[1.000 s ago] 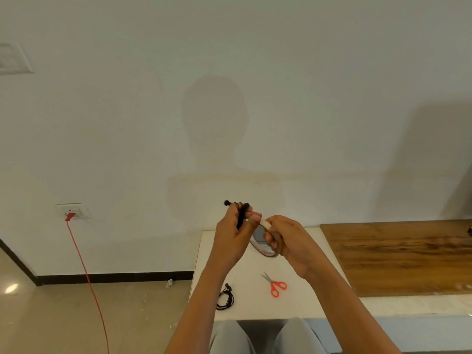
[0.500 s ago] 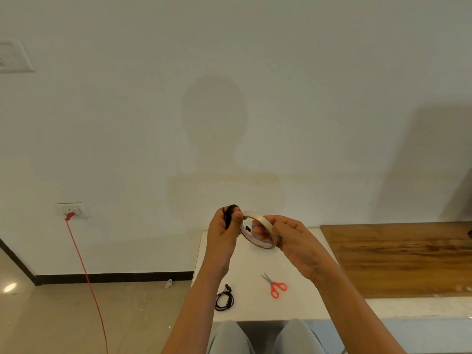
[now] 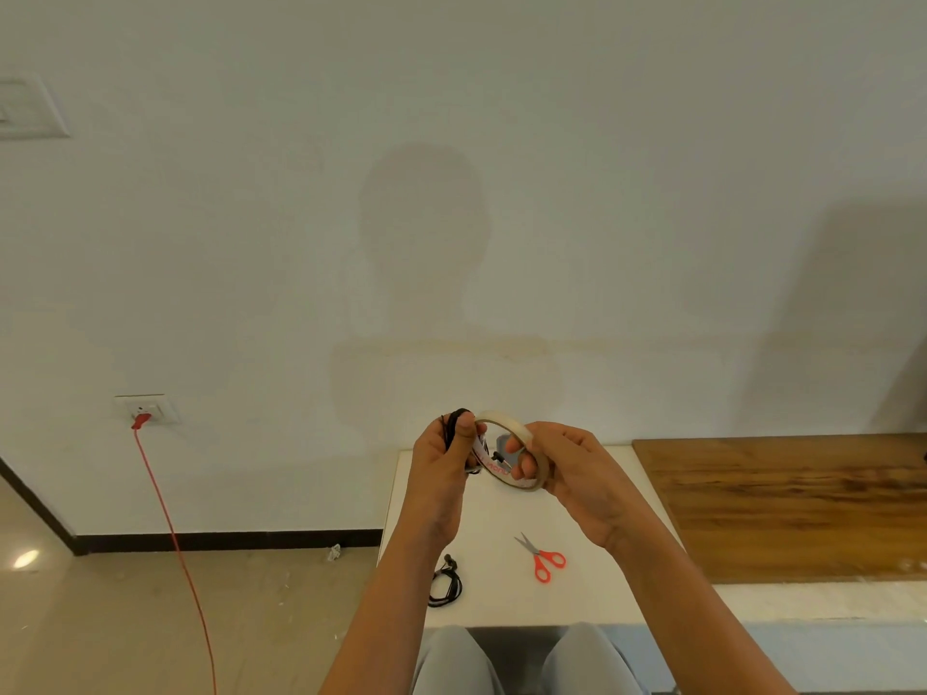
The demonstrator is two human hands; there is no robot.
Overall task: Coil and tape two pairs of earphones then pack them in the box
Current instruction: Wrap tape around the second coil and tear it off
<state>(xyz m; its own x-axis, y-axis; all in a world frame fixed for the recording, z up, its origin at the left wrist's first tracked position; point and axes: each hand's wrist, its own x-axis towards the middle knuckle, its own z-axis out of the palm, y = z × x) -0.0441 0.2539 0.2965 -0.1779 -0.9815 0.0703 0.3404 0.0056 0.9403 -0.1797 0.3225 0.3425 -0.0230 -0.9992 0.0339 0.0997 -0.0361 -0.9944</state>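
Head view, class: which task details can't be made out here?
- Box: none in view.
- Earphones in the left hand: mostly hidden by the fingers.
- Tape roll free end: too small; right hand covers part.
- Second earphones on the table: any tape too small to see.

Red-handled scissors [image 3: 543, 560], black earphones [image 3: 445, 587] (beige tape roll [image 3: 521, 438]).

desk [image 3: 481, 514]: looking smooth, matt white
wooden board [image 3: 782, 504]: showing glossy brown grain
scissors [image 3: 544, 559]: showing metal blades, red plastic handles
tape roll [image 3: 521, 433]: looking beige, papery
floor [image 3: 125, 619]: shining, polished
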